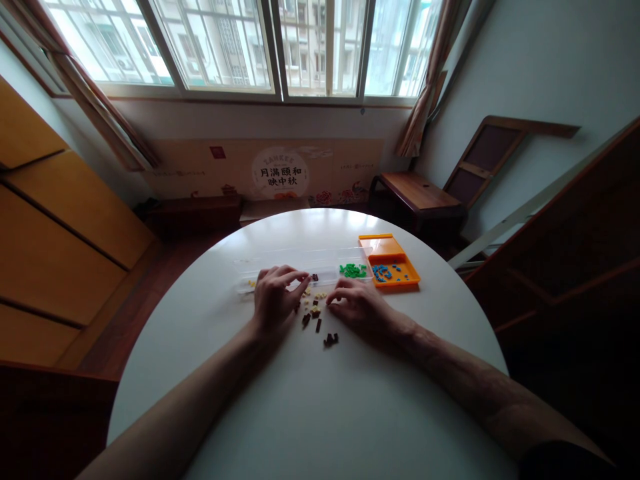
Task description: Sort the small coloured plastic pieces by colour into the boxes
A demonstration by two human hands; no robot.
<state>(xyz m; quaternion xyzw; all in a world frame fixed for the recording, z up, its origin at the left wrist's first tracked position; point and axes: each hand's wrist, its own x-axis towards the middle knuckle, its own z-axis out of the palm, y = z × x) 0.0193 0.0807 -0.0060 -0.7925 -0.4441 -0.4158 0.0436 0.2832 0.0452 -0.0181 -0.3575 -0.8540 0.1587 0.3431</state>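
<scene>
Loosely strewn on the white table (345,413) between your hands lie small dark brown pieces (331,341), some stubby and one longer and bar-like, with tiny pale yellow pieces (320,296) mixed in just short of the clear tray (329,274). Your left hand (276,297) arches over the tray's near edge, thumb and forefinger nearly meeting beside a dark piece, while your right hand (363,307) lies low with curled fingers near the pale ones; whether either grips anything, I can't tell.
</scene>
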